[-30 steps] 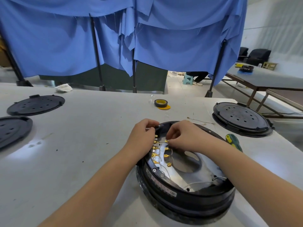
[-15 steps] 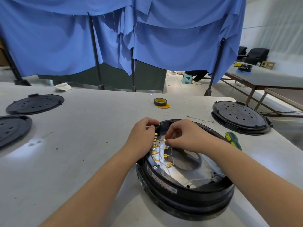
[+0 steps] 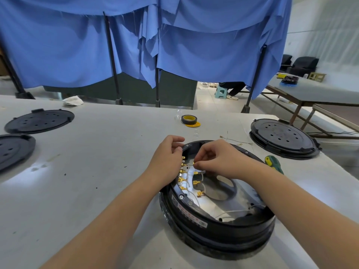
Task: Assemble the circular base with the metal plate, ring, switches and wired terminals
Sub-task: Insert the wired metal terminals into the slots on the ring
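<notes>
The black circular base (image 3: pixel 219 228) lies on the white table in front of me. Inside it sits a shiny metal plate (image 3: pixel 211 205) with a round hole. Gold terminals (image 3: pixel 182 179) on thin white wires run in two rows along the plate's left side. My left hand (image 3: pixel 167 162) rests on the base's far left rim, fingers curled by the terminals. My right hand (image 3: pixel 215 158) pinches a thin wire with a small gold terminal between thumb and forefinger, just above the top of the rows.
A loose wire with ring ends (image 3: pixel 236 141) lies behind the base. A green and yellow screwdriver (image 3: pixel 273 163) lies to the right. A roll of black tape (image 3: pixel 189 120) stands further back. Black round covers lie at right (image 3: pixel 283 137) and far left (image 3: pixel 38 121).
My hands have barely moved. The right thumb and forefinger stay pinched at the same terminal, and the view has shifted slightly.
</notes>
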The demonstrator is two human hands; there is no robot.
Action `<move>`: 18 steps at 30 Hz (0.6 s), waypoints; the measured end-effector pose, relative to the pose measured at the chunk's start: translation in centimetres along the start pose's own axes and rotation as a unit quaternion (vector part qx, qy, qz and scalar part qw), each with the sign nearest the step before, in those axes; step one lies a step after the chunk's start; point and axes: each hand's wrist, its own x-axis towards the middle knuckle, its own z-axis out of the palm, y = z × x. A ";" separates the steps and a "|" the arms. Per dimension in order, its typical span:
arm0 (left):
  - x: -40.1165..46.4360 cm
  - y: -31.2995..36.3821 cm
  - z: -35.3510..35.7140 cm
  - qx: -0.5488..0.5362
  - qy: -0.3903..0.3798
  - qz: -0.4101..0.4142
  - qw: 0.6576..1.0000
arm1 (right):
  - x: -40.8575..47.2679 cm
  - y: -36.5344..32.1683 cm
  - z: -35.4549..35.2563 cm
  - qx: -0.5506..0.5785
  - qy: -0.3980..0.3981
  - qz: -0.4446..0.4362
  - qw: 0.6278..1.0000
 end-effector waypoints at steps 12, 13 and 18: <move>-0.2 0.3 0.1 -0.046 0.014 -0.024 0.999 | 0.1 -0.9 0.2 0.094 -0.025 0.041 0.994; -0.2 0.3 0.1 -0.046 0.014 -0.025 0.999 | 0.1 -1.0 0.4 0.096 -0.025 0.043 0.994; -0.2 0.2 0.1 -0.052 0.014 -0.028 0.998 | 0.5 -1.4 0.8 0.101 0.016 0.039 0.994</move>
